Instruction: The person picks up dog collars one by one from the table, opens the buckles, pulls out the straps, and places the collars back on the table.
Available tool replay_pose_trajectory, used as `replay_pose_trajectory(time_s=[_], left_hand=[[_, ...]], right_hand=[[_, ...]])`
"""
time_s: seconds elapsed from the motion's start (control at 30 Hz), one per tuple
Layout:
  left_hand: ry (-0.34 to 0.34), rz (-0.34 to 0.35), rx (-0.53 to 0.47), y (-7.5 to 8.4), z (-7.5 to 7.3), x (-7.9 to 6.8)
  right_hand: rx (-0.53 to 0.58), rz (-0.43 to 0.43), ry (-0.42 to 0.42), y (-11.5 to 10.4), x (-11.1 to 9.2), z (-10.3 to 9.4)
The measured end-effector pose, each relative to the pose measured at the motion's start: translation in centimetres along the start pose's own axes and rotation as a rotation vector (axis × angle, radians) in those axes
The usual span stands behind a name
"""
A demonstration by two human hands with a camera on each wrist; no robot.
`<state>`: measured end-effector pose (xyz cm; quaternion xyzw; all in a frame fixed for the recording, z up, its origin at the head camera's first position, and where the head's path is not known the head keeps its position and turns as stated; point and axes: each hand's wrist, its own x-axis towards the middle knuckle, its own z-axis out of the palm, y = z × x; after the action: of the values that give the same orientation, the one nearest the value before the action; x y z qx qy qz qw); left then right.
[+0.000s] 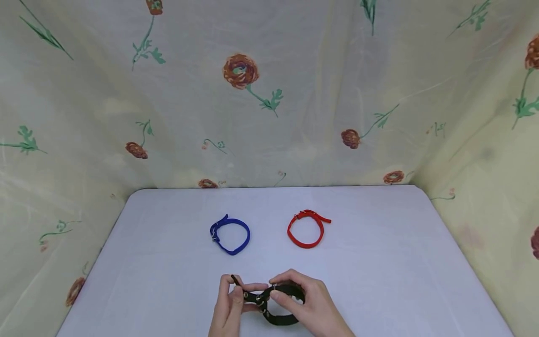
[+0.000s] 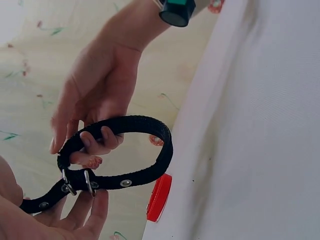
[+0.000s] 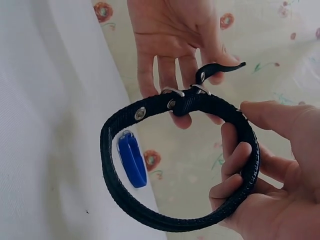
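A black collar (image 1: 281,320) forms a buckled loop between both hands, close over the near part of the table. My left hand (image 1: 229,306) pinches its strap end (image 3: 220,67) between thumb and forefinger, with other fingers behind the metal buckle (image 3: 174,92). From the right, my right hand (image 1: 313,299) grips the loop's band, fingers curled through it in the right wrist view. Metal eyelets (image 2: 126,183) show along the strap. Beyond the hands lie a blue collar (image 1: 244,243) on the left and a red collar (image 1: 306,245) on the right, both buckled into loops.
The white table (image 1: 379,262) reaches back to a flower-printed curtain (image 1: 294,140), which also hangs along both sides. A dark device with a green part (image 2: 176,12) sits on the right wrist.
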<state>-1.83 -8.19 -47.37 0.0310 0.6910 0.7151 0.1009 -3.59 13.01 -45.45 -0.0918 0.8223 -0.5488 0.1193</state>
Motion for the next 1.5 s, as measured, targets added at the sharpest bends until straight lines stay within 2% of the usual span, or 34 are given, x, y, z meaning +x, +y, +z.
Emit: replay_pose_trajectory(time_s=[0.17, 0.3, 0.57, 0.8, 1.0, 1.1, 1.27, 1.5], left_hand=[[0.057, 0.005, -0.019, 0.3, 0.1, 0.1], [0.076, 0.006, -0.025, 0.6, 0.2, 0.2], [0.099, 0.05, -0.023, 0.9, 0.4, 0.1], [0.131, -0.022, 0.043, 1.4, 0.9, -0.1], [0.149, -0.059, 0.067, 1.5, 1.2, -0.2], [0.143, -0.054, 0.08, 1.4, 1.3, -0.2], [0.085, -0.023, 0.103, 1.1, 1.2, -0.2], [-0.012, -0.03, 0.094, 0.2, 1.3, 0.2]], right_hand=[[0.055, -0.009, 0.001, -0.2, -0.1, 0.0], [0.098, 0.009, 0.006, -0.4, -0.1, 0.0], [0.145, 0.034, 0.021, -0.4, -0.1, -0.1], [0.157, 0.016, 0.0, -0.6, -0.2, -0.2], [0.151, 0.031, 0.011, -0.7, -0.2, -0.2], [0.162, 0.044, 0.02, -0.8, -0.2, -0.2], [0.215, 0.079, 0.045, -0.9, -0.3, 0.0], [0.376, 0.143, 0.083, -1.0, -0.2, 0.1]])
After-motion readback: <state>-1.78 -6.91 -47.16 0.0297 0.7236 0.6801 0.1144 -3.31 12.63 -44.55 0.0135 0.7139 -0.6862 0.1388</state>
